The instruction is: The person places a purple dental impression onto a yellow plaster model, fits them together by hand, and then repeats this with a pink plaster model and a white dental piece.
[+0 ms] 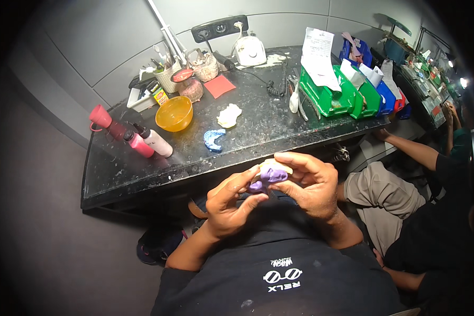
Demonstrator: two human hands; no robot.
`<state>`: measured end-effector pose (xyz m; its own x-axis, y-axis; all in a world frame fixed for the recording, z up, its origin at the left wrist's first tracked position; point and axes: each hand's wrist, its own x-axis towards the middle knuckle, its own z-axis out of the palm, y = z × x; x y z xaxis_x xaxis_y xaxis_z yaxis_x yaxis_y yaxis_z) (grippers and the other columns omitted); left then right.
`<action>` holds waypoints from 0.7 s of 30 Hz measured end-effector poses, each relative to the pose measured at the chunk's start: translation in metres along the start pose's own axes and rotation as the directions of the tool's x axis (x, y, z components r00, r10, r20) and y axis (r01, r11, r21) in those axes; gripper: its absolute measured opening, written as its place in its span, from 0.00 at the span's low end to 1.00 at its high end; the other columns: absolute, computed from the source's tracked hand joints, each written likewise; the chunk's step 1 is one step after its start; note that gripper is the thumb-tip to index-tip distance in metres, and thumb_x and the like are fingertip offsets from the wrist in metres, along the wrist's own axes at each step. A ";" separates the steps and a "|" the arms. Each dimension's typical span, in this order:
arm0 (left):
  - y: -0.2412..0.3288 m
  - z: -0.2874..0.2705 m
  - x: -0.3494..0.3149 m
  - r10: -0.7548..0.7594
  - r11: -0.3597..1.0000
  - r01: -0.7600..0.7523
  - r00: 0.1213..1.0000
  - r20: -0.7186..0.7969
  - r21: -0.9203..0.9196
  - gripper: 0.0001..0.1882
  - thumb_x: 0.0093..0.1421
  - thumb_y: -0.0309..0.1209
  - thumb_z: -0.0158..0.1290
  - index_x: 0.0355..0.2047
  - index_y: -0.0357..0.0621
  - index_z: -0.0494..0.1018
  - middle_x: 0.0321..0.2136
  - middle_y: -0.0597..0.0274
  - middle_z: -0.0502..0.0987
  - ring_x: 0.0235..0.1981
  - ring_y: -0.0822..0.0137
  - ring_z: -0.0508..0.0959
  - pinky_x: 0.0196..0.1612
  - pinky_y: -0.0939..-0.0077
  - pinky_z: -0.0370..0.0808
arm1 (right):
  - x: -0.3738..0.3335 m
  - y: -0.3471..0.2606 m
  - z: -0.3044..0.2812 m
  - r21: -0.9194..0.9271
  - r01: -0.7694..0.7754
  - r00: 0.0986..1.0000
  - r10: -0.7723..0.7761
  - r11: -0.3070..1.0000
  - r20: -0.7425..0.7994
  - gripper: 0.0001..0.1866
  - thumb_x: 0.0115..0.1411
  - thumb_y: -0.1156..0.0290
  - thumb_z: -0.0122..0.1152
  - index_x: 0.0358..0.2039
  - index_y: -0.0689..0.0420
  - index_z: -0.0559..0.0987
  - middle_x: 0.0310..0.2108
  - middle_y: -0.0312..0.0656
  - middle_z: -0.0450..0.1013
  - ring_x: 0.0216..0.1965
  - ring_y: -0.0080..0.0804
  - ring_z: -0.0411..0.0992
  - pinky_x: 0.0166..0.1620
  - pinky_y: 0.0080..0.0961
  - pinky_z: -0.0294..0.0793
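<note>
While the left hand (230, 204) and right hand (315, 188) grip a purple-and-cream molded piece (274, 175) between their fingers (238, 181) — just off the near edge of the tabletop (268, 118) — a blue horseshoe-shaped mold (209, 140) lies near a cream lump (229, 115) and an orange bowl (174, 125).

A black shirt (247, 255) bears white lettering (284, 288) above and below a white glasses print (283, 275).

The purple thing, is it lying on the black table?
No, the purple thing is held between the left hand and the right hand, off the black table.
</note>
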<state>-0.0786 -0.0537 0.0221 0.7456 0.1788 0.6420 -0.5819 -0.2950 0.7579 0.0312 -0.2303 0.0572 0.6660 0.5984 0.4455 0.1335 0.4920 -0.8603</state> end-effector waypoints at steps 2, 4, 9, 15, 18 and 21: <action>-0.004 0.003 0.000 0.069 0.998 -0.069 0.997 -0.021 0.016 0.32 0.55 0.15 0.67 0.60 0.31 0.71 0.48 0.42 0.81 0.46 0.58 0.83 0.48 0.70 0.80 | -0.003 -0.001 0.001 -0.262 0.114 0.993 -0.105 0.958 0.049 0.23 0.58 0.86 0.69 0.55 0.70 0.77 0.50 0.51 0.80 0.51 0.35 0.81 0.55 0.29 0.82; -0.009 0.004 0.001 0.219 0.976 -0.219 0.973 -0.069 0.005 0.28 0.55 0.13 0.65 0.57 0.32 0.73 0.46 0.40 0.81 0.46 0.54 0.84 0.48 0.68 0.81 | -0.006 0.002 0.004 -0.312 0.200 0.980 -0.186 0.929 0.074 0.23 0.56 0.87 0.69 0.54 0.69 0.78 0.49 0.51 0.81 0.50 0.36 0.81 0.54 0.27 0.82; -0.014 0.001 -0.003 0.447 0.866 -0.405 0.890 -0.090 0.293 0.24 0.58 0.09 0.56 0.55 0.37 0.70 0.41 0.42 0.81 0.38 0.50 0.86 0.40 0.60 0.85 | -0.008 -0.002 0.004 -0.340 0.286 0.954 -0.232 0.896 0.189 0.24 0.56 0.89 0.68 0.53 0.73 0.76 0.48 0.57 0.81 0.52 0.41 0.80 0.57 0.31 0.80; -0.007 -0.003 0.003 0.517 0.774 -0.465 0.856 -0.005 0.430 0.26 0.55 0.06 0.55 0.54 0.35 0.70 0.40 0.44 0.81 0.38 0.48 0.86 0.40 0.59 0.86 | -0.009 0.000 0.003 -0.293 0.279 0.954 -0.230 0.915 0.190 0.23 0.56 0.89 0.68 0.54 0.70 0.77 0.50 0.53 0.80 0.52 0.40 0.81 0.57 0.31 0.81; -0.007 -0.003 0.004 0.550 0.754 -0.490 0.835 -0.013 0.437 0.26 0.52 0.04 0.55 0.52 0.32 0.72 0.40 0.45 0.81 0.38 0.48 0.85 0.40 0.58 0.86 | -0.009 0.001 0.005 -0.216 0.269 0.958 -0.238 0.938 0.160 0.21 0.55 0.90 0.69 0.50 0.68 0.78 0.50 0.53 0.80 0.52 0.41 0.81 0.56 0.31 0.82; -0.007 -0.003 0.004 0.571 0.741 -0.512 0.821 -0.007 0.435 0.24 0.51 0.05 0.55 0.49 0.31 0.74 0.41 0.44 0.81 0.38 0.48 0.85 0.41 0.57 0.87 | -0.005 0.007 0.005 -0.165 0.388 0.917 -0.361 0.907 0.172 0.20 0.53 0.90 0.70 0.47 0.66 0.79 0.48 0.54 0.81 0.51 0.43 0.81 0.54 0.32 0.82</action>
<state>-0.0727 -0.0478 0.0197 0.2773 -0.0152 0.9606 -0.6714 -0.7183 0.1824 0.0252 -0.2261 0.0501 0.4358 0.4798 0.7615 0.5007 0.5739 -0.6481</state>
